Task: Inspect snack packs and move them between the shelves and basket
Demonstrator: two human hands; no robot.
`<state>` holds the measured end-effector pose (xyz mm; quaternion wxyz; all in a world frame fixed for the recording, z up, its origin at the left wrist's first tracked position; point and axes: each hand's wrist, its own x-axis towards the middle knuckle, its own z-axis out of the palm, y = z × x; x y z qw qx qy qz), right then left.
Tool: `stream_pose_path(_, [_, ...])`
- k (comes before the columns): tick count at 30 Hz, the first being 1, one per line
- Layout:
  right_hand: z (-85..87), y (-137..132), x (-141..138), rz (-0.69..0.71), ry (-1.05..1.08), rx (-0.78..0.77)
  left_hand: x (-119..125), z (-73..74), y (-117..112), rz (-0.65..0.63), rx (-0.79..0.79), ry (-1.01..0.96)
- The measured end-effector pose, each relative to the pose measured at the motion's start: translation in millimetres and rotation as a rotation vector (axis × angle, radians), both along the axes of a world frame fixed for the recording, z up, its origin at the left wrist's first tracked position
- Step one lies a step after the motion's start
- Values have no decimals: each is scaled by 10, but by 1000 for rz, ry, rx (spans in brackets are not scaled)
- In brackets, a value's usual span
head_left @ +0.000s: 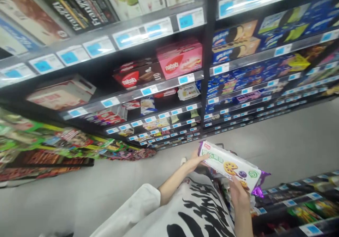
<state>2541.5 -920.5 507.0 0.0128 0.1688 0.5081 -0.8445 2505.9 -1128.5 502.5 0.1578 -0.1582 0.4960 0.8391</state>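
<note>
A white and purple biscuit packet with green lettering lies across both my hands at the lower middle of the view. My left hand holds its left end, fingers curled behind it. My right hand grips it from below near the purple crimped end. A white sleeve covers my left arm. A black and white patterned garment lies below the packet.
Dark shelves with blue price tags fill the view: a pink wafer box and a brown one at middle, blue biscuit boxes to the right. Colourful packets lie at left. Grey floor runs between the shelves.
</note>
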Motion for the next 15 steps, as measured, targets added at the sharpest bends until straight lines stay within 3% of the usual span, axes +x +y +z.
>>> stream_pose_path(4, [9, 15, -64, -43, 32, 1, 77, -42, -166, 129, -112, 54])
stream_pose_path(7, [-101, 81, -127, -17, -42, 86, 150, -94, -341, 190, -160, 23])
stream_pose_path(11, [-287, 220, -206, 180, -92, 273, 240, -149, -571, 219, -196, 1])
stream_pose_path(15, [-284, 333, -282, 404, -20, 405, 259, -201, -667, 196, -153, -25])
